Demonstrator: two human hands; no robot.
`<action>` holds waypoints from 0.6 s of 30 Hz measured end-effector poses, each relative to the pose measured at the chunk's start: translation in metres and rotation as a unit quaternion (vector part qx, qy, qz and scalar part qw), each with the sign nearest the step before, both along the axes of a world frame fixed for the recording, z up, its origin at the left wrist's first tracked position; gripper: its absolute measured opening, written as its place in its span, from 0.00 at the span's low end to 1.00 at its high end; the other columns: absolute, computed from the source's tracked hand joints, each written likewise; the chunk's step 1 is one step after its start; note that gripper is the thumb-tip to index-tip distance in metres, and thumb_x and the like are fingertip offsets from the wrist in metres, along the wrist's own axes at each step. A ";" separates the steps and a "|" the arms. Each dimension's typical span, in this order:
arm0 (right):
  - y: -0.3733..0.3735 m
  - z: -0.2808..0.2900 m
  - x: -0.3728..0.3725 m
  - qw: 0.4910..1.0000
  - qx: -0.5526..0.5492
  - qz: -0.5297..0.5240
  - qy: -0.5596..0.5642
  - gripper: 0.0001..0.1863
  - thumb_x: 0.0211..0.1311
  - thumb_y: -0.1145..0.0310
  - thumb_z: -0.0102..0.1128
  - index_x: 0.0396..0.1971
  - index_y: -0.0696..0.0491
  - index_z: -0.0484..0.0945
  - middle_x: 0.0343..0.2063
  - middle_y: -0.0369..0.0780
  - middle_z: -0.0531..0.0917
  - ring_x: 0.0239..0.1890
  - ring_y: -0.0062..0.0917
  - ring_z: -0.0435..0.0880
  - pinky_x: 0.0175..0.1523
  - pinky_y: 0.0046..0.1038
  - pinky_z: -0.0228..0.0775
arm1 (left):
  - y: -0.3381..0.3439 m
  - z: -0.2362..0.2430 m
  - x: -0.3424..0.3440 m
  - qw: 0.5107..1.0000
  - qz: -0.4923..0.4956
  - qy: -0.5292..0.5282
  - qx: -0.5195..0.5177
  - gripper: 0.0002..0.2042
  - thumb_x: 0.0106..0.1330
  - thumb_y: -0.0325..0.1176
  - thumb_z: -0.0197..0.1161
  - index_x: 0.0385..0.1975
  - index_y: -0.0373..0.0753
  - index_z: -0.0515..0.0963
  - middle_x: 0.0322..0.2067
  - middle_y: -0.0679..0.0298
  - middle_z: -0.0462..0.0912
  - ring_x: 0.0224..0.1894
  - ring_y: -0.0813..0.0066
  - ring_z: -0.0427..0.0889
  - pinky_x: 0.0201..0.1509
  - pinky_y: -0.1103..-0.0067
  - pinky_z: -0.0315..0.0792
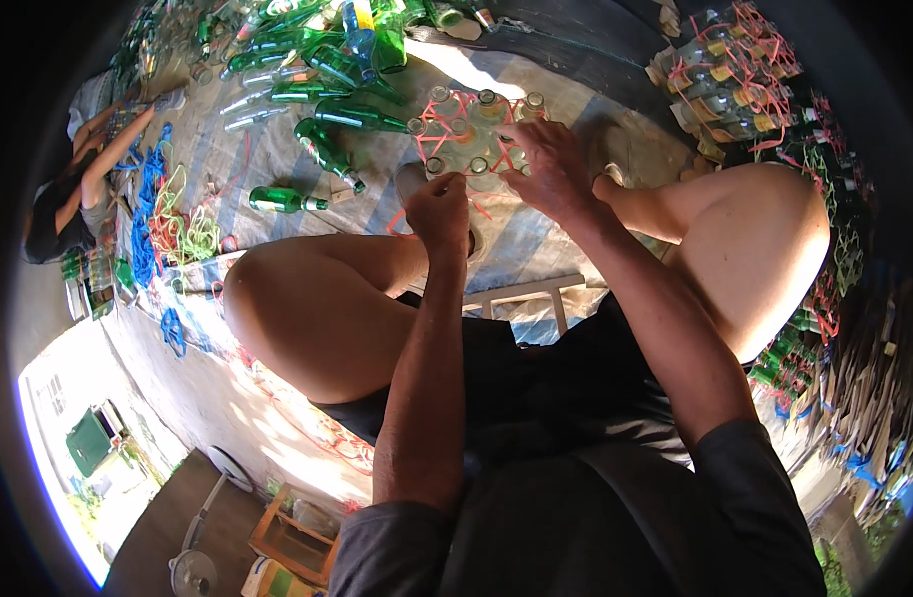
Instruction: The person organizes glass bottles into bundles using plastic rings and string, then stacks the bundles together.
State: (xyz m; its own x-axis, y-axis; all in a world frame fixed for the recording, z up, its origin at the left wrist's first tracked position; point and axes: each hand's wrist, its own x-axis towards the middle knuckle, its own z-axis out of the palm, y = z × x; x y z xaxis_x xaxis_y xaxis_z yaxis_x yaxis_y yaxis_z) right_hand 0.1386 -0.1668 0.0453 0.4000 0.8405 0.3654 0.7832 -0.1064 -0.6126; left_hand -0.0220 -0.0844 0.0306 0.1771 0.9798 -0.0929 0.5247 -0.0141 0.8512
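Left grip (440,211) holds red twine (488,176) (a closed pinch) beside clear bottles (466,152). Right grip (546,169) curls near them, its closure and hold unclear

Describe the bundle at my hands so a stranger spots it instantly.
On the tarp, at the left hand and right hand, stands the bundle: clear bottles, upright. Pink cord laces them together, unlike the green bottles lying to their left.

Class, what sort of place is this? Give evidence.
Probably a bottle-bundling workspace: loose green bottles lie on a ground sheet, near clear bottles wrapped in red cord.
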 end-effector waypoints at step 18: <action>0.045 0.021 -0.001 0.983 -0.091 0.135 -0.090 0.15 0.52 0.81 0.56 0.39 0.51 0.85 0.37 0.40 0.84 0.45 0.39 0.82 0.52 0.39 0.72 | -0.004 -0.041 0.000 0.944 0.081 -0.246 -0.206 0.07 0.58 0.27 0.69 0.32 0.29 0.88 0.24 0.72 0.82 0.26 0.84 0.76 0.31 0.81 0.69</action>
State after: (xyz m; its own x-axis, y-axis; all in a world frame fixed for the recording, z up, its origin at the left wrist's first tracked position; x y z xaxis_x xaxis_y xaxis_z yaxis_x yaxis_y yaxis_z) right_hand 0.1381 -0.1222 0.0664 0.0972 0.9651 0.2431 0.8916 0.0241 -0.4521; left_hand -0.0215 -0.0884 -0.0104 0.1482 0.8964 -0.4177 0.0320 0.4178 0.9080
